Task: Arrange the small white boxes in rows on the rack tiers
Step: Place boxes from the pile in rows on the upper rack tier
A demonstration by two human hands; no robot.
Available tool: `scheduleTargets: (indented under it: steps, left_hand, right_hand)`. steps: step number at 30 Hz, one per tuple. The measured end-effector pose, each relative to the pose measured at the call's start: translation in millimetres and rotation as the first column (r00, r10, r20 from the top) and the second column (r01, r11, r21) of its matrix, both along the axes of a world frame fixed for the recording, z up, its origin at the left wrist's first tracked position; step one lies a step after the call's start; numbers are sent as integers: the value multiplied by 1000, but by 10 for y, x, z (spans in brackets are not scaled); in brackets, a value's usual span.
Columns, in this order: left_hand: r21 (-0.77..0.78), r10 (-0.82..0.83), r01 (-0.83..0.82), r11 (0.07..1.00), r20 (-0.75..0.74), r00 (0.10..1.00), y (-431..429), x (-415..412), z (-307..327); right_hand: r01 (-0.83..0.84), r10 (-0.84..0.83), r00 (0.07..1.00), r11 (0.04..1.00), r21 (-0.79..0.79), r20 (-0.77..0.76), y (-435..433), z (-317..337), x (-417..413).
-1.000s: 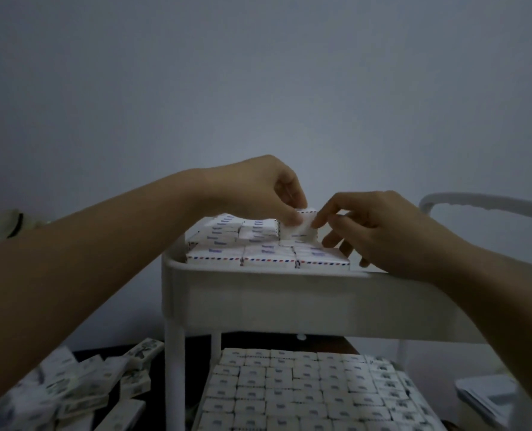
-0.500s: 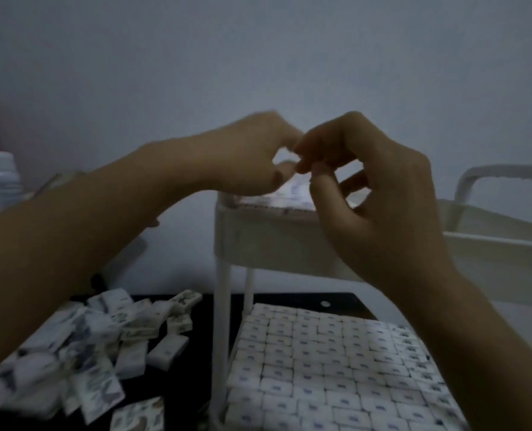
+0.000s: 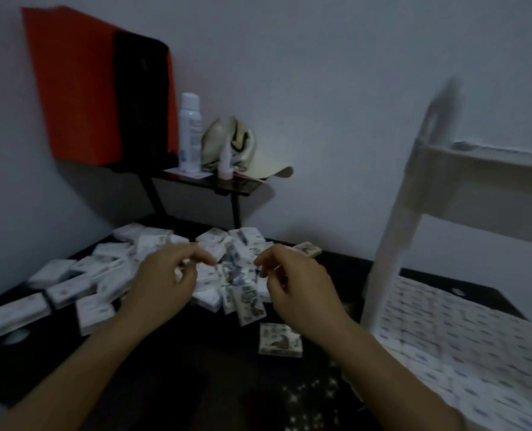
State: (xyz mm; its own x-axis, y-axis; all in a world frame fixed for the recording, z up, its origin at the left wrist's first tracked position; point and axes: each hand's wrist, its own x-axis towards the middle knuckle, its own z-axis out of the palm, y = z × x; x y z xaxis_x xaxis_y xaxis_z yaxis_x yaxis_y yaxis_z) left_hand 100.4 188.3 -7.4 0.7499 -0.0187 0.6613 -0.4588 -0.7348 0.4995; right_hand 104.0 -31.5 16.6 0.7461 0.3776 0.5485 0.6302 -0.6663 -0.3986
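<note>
- Head view: left hand [image 3: 165, 284] and right hand [image 3: 295, 283] hover over jumbled small white boxes [image 3: 233, 275] on the table [image 3: 165, 368], their long axes pointing every way.
- Right hand relaxed and empty. The blur hides the left hand's grasp.
- Rack [image 3: 392, 244] right of the right hand.

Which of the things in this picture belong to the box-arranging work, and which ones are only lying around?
For the job: loose pile of small white boxes, white rack, boxes in rows on its lower tier, left hand and right hand above the pile.

Lying about: spray bottle, cap, small bottle, on the black shelf; red and black item by the wall.
</note>
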Motion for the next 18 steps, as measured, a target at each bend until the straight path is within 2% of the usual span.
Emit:
scheduleTargets:
  steps: [4,9,12,15,18]
  left_hand:
    - [-19,109,-113,993,-135,985,284,106,-475]
    - [83,185,-178,980,-76,980,446,423,-578]
    - [158,196,-188,969,-30,980,476,712,-517]
    - [309,173,-164,937,-1,985,448,1011,-376]
    - [505,147,-50,862,-154,977,419,1252,-285]
  right_hand:
    - [200,-222,971,958,-204,-92,311,-477,746]
    - [167,-261,940,915,-368,-222,586,-772,1290]
    - [194,-290,946,863,-466,-145,687,-856,1308]
    - [247,-267,964,913,-326,-18,639,-848,1205]
    - [182,-189,982,968,-174,-27,536,-813,1115]
